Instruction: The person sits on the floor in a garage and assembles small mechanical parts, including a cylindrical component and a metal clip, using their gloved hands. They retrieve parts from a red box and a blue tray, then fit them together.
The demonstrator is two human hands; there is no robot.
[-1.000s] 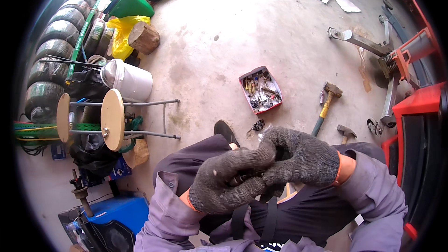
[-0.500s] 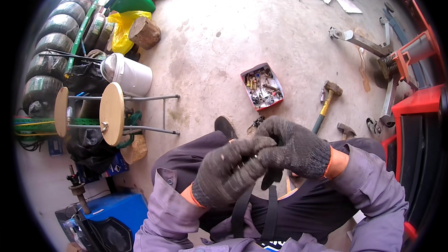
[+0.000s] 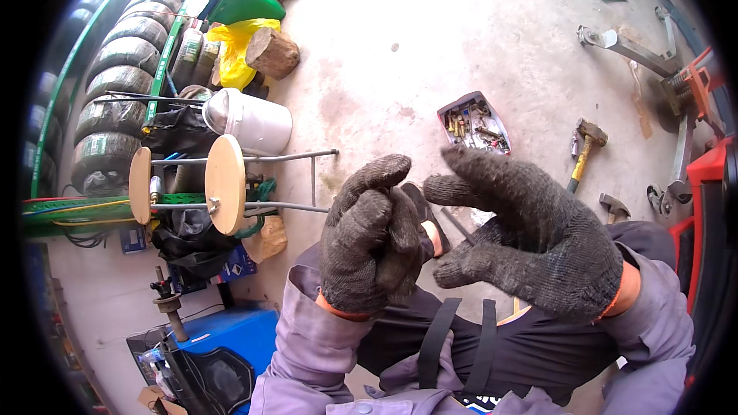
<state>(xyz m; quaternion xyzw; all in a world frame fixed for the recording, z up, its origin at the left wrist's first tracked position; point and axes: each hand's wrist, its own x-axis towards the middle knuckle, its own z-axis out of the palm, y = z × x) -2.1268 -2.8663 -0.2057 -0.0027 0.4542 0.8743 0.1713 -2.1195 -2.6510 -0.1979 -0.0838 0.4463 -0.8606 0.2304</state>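
Observation:
Both my hands wear dark knit work gloves with orange cuffs and are raised over my lap. My left hand (image 3: 369, 242) is closed, its fingers curled inward; whatever they may hold is hidden. To its right, my right hand (image 3: 542, 238) is open, thumb and fingers spread toward the left hand with a gap between the two. A thin dark rod (image 3: 459, 224) shows in that gap beside the right thumb; I cannot tell whether it is held or lies lower down. Beyond the hands, a shallow box (image 3: 498, 121) of small metal parts sits on the concrete floor.
A yellow-handled sledgehammer (image 3: 582, 163) and a smaller hammer (image 3: 614, 205) lie to the right, near a wheeled steel frame (image 3: 630, 54) and a red cabinet (image 3: 711, 161). At left are a tipped round-seated stool (image 3: 225, 184), a white bucket (image 3: 265, 123), a log (image 3: 273, 52) and racked tires (image 3: 127, 81).
My hands, together before, have come apart. The left fingers have curled up, while the right fingers have spread open. The view has swung left, so the surroundings sit further right.

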